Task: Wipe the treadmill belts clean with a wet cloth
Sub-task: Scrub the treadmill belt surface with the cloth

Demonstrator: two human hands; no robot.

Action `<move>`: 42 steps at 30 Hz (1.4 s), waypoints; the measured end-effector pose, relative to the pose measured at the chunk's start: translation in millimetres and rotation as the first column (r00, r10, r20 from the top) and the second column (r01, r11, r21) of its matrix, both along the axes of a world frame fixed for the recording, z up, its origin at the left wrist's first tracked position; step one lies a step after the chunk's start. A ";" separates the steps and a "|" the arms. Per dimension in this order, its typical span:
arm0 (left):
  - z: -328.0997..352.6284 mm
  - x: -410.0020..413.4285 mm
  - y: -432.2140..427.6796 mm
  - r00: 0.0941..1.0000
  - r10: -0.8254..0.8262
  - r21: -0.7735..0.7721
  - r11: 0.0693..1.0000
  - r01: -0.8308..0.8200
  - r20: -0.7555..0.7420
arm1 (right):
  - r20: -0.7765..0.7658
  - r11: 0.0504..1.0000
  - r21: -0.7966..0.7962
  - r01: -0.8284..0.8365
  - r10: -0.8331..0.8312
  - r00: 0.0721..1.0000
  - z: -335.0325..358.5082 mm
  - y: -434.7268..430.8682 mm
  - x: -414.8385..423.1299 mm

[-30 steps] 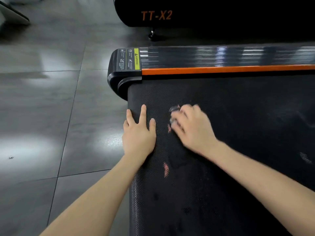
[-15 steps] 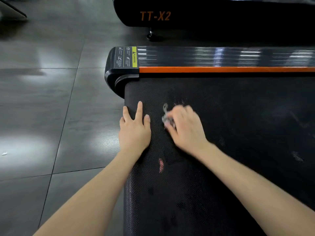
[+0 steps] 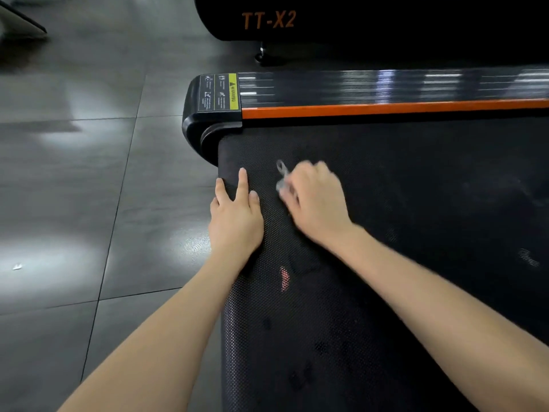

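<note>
Now the left grip (image 3: 236,217) lies flat, fingers straight, on the left edge of the black treadmill belt (image 3: 401,227). Just beside it the right grip (image 3: 319,203), blurred, curls round a small grey cloth (image 3: 281,176) held against the belt, near the orange-striped side rail (image 3: 386,108).

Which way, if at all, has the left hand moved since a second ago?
No. The left hand rests flat on the belt edge, as far from the warning label as before; only the camera shifted.
</note>
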State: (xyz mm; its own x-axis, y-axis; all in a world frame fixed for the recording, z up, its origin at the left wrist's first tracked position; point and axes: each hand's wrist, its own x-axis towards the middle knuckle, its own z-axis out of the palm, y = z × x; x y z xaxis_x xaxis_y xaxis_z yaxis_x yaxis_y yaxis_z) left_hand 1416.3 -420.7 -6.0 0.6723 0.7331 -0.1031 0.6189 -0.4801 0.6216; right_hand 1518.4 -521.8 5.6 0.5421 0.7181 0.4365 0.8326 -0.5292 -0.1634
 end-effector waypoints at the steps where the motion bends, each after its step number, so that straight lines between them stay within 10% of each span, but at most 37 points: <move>1: 0.5 0.0 0.2 1.000 -0.001 -0.002 1.000 0.001 0.003 | -0.034 0.995 -0.005 -0.099 0.098 0.995 -0.9 -20.6 -25.1; 6: 2.0 -1.2 0.5 1.000 0.015 -0.037 0.999 -0.014 0.013 | -0.058 0.926 -0.033 -0.377 0.375 0.925 1.9 -62.3 -57.8; 13: 1.2 -1.4 0.2 0.998 0.049 -0.044 0.998 -0.047 0.036 | -0.029 0.999 -0.025 0.027 -0.028 0.999 2.0 17.5 15.7; 20: 1.5 -2.0 0.2 1.000 0.021 -0.029 0.999 -0.021 0.001 | -0.023 0.921 -0.007 -0.389 0.389 0.921 0.2 -80.1 -14.1; 23: -0.3 -1.2 0.2 1.000 0.026 -0.009 1.000 -0.026 -0.003 | 0.054 0.999 -0.037 0.025 -0.023 0.998 -1.8 -60.1 63.1; 28: -5.0 1.0 1.6 1.000 0.024 0.020 0.999 -0.025 0.014 | -0.048 0.818 -0.071 0.571 -0.575 0.817 8.0 -16.2 137.4; 36: -5.6 -0.3 3.0 0.999 0.020 0.008 1.000 -0.020 0.026 | -0.025 0.999 -0.047 0.028 -0.029 0.999 2.7 55.0 93.7; 42: -4.7 0.7 0.8 0.999 0.034 0.025 0.999 -0.034 0.010 | -0.067 0.978 -0.029 0.205 -0.207 0.976 5.0 80.7 92.6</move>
State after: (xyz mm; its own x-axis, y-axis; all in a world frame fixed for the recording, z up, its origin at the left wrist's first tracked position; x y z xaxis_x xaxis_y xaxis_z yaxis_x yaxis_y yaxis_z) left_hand 1417.0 -419.9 -10.7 0.6476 0.7580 -0.0780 0.6295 -0.4745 0.6153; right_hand 1611.1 -441.0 10.7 0.7078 0.5968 0.3779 0.6924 -0.6922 -0.2037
